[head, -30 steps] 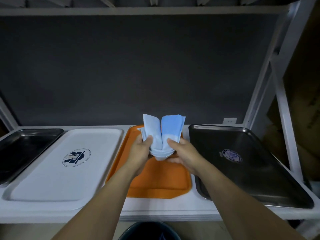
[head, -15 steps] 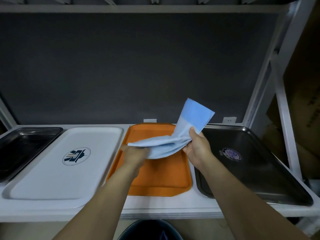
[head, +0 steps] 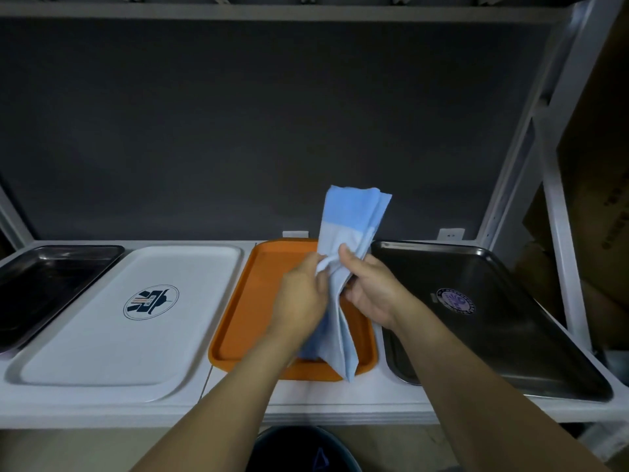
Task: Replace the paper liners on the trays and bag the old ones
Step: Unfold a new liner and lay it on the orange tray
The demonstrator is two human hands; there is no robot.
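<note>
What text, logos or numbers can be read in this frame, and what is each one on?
Nothing reads clearly enough to quote.
White tray: round dark-blue and orange emblem, no legible letters.
Steel tray on the right: round purple sticker, ring lettering too blurred.
Cardboard box: dark printed characters, too blurred.
Bin below: faint triangle mark, no words.

I see a matte dark-grey back wall (head: 238, 131) behind a white rack shelf (head: 340, 405), w/ another white board (head: 272, 12) overhead. White steel upright (head: 566, 267) on the rt; brown cardboard boxes (head: 599, 165) beyond it. Light's dim overall.
</note>
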